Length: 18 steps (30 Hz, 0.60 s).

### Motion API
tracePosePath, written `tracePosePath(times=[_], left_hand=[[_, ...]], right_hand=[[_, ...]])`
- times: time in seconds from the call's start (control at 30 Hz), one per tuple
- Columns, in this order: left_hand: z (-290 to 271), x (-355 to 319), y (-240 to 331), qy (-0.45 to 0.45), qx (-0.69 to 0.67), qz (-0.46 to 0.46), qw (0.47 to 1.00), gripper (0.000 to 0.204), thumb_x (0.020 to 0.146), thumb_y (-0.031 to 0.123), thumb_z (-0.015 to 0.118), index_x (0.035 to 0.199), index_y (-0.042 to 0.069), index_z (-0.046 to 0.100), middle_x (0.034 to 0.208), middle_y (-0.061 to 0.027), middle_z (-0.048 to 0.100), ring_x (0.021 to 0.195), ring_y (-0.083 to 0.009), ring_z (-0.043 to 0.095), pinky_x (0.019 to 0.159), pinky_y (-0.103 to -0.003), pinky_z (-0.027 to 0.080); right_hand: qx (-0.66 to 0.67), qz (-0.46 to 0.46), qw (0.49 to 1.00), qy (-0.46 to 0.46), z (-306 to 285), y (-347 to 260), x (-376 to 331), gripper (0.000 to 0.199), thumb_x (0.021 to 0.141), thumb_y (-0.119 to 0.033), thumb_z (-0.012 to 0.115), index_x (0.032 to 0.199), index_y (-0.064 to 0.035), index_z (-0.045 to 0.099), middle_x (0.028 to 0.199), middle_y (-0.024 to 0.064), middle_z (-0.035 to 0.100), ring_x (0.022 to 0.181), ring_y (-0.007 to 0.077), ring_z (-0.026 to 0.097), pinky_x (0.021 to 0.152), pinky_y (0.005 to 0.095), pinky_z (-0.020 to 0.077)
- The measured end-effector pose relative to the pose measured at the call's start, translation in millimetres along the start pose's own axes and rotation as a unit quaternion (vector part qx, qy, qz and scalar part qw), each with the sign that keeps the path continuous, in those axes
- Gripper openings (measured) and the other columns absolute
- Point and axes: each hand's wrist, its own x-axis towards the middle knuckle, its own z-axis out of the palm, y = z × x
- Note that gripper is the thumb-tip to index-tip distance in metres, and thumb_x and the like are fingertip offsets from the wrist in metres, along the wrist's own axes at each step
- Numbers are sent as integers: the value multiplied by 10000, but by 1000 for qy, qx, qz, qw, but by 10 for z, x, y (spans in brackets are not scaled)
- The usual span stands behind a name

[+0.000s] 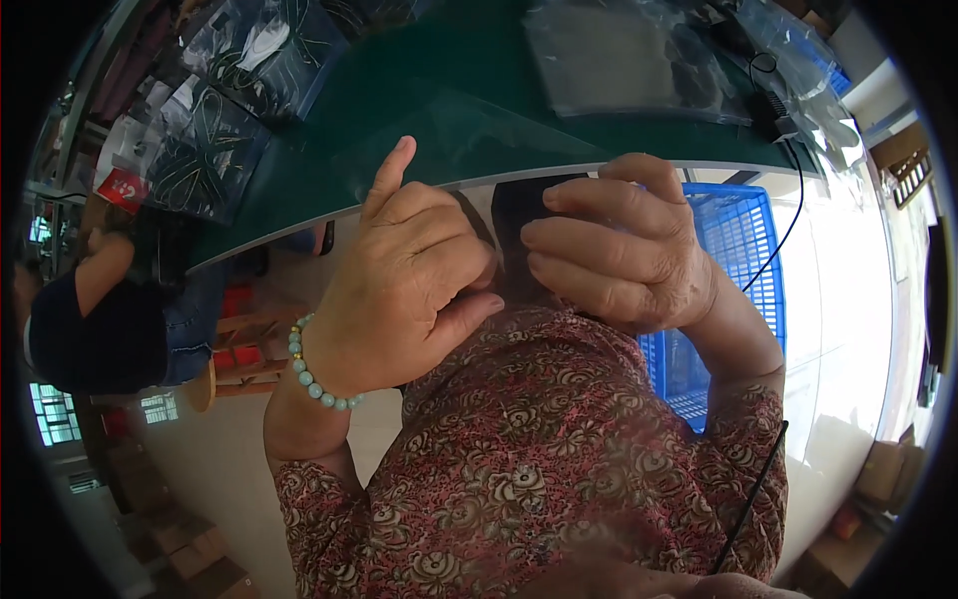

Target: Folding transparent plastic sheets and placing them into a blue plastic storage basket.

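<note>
Both my hands are raised near the table's front edge, close together with a small gap between them. My left hand [414, 270] wears a pale green bead bracelet [311, 384]. Its little finger sticks up while the other fingers curl in and the thumb lies toward them. Opposite it, my right hand [629, 245] has its fingers bent, the tips facing left. A thin clear plastic film [469, 130], probably a bag, spreads faintly beyond my hands over the green table [399, 75]. Whether my fingers pinch the film, I cannot make out.
Clear bags of coiled dark cords [205, 150] lie at the far left. A stack of clear plastic bags [629, 65] sits at the far right, near a black cable [798, 200]. Below the table edge stands a blue crate [738, 235]. Another person [100, 319] is at the left.
</note>
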Motion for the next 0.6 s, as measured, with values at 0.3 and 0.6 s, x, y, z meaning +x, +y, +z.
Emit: tracePosePath(times=[0.3, 0.6], left_hand=[[-65, -308, 31, 66, -42, -121, 990, 509, 622, 88, 836, 1104, 95, 672, 734, -15, 536, 785, -213, 542, 1159, -556, 268], [-1, -282, 134, 75, 122, -97, 985, 404, 551, 247, 891, 861, 73, 698, 814, -15, 582, 892, -238, 544, 1022, -531, 396]], right_hand=[[102, 76, 991, -49, 155, 113, 227, 522, 571, -233, 835, 1072, -182, 698, 1207, 17, 627, 982, 195, 620, 873, 381, 429], [85, 96, 983, -129, 116, 87, 185, 535, 566, -269, 822, 1073, -132, 720, 1064, 20, 614, 1023, 239, 590, 913, 425, 414]])
